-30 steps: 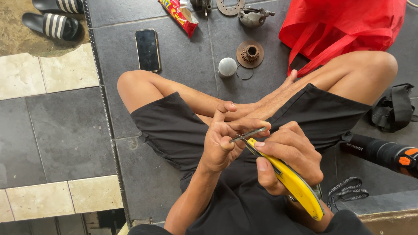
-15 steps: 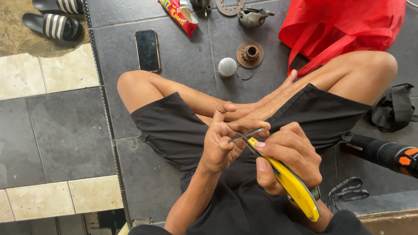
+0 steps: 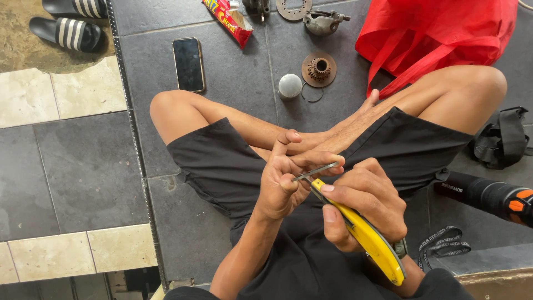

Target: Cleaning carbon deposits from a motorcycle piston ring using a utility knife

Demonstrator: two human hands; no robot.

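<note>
Over lap: yellow pliers (image 3: 361,233) nose up-left, handle toward body.

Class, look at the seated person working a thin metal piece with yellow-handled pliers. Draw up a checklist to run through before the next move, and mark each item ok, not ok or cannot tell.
1. Right hand wraps the yellow-handled pliers firmly: ok.
2. Left hand pinches the thin metal piece at the pliers' nose: ok.
3. Pliers' tip truly bites the piece: cannot tell, fingers hide it.
4. Left fingertips are away from the tip: not ok, they sit right beside it.
5. Rusty sprocket, wire ring and round grey cap lie on the floor ahead of the legs: ok.
6. Phone lies apart from the work: ok.
</note>
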